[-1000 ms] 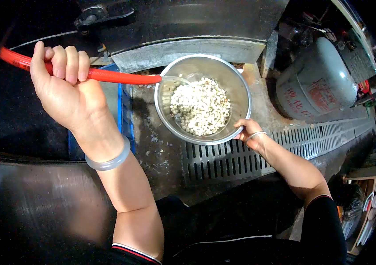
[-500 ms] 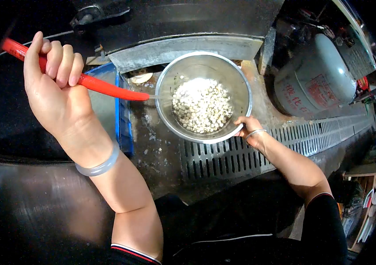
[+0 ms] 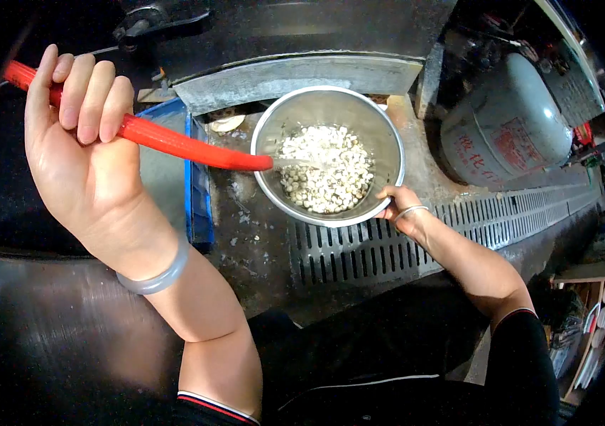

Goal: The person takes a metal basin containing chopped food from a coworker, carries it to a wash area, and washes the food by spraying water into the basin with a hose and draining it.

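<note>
My left hand [image 3: 86,135] is wrapped round a red hose [image 3: 175,143] at the upper left. The hose's open end lies over the left rim of a round metal bowl [image 3: 377,121], and clear water runs from it onto many small whitish pieces [image 3: 327,167] inside. Those pieces are too small to name. With thumb over the rim and fingers beneath, my right hand [image 3: 403,209] grips the bowl at its lower right edge. The bowl tilts slightly towards me.
A slotted drain grate [image 3: 473,219] runs below and right of the bowl. A grey gas cylinder [image 3: 505,135] stands at the upper right. Left of the bowl is a blue-edged container [image 3: 200,206]. Stacked items on a shelf [image 3: 590,341] show at lower right.
The hose end swung left to the bowl's rim, then back right and lower over it. My left hand has shifted left. The bowl has barely moved in view.
</note>
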Demonstrator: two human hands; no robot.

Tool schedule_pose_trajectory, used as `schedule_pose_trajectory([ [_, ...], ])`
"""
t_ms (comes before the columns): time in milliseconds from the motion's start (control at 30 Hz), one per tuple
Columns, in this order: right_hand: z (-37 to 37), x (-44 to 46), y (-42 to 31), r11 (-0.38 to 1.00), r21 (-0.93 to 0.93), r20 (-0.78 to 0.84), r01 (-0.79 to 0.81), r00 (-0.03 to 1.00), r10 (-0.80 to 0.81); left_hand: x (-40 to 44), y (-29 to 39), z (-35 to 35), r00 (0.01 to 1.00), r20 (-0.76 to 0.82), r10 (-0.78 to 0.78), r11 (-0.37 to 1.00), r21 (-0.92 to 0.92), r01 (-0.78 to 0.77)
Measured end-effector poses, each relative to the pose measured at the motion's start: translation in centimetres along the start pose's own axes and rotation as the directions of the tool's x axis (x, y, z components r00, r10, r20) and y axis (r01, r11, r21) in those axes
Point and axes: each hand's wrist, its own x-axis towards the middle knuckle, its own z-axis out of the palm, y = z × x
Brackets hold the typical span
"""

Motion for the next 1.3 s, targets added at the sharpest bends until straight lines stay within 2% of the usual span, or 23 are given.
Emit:
schedule_pose_trajectory([
  [67,-0.2,0.3,0.2,1.0,0.012,0.003,-0.01,1.0,0.01,0.0,0.0,0.1,0.999,0.019,-0.029,0.998,-0.057,0.03],
  [167,-0.5,0.5,0.3,1.0,0.007,-0.001,-0.018,1.0,0.018,0.1,0.0,-0.4,0.999,0.033,-0.024,0.999,-0.048,0.026],
  [267,-0.5,0.3,0.1,1.0,-0.005,-0.025,-0.022,0.999,0.022,0.1,0.0,-0.3,0.999,-0.033,0.014,0.999,0.043,-0.013],
  [667,-1.0,0.5,0.2,0.999,-0.033,-0.032,-0.018,0.999,0.017,0.2,0.3,-0.6,0.999,-0.022,-0.027,0.999,0.023,0.027],
  [967,-0.6,0.2,-0.1,0.997,-0.076,-0.064,-0.02,0.998,0.015,0.3,-0.3,-0.4,0.994,-0.06,0.087,0.993,0.084,-0.081],
  [1300,-1.0,0.4,-0.1,0.994,-0.098,-0.055,-0.051,0.997,0.046,0.8,0.0,-0.5,0.999,-0.006,0.051,0.996,0.066,-0.051],
])
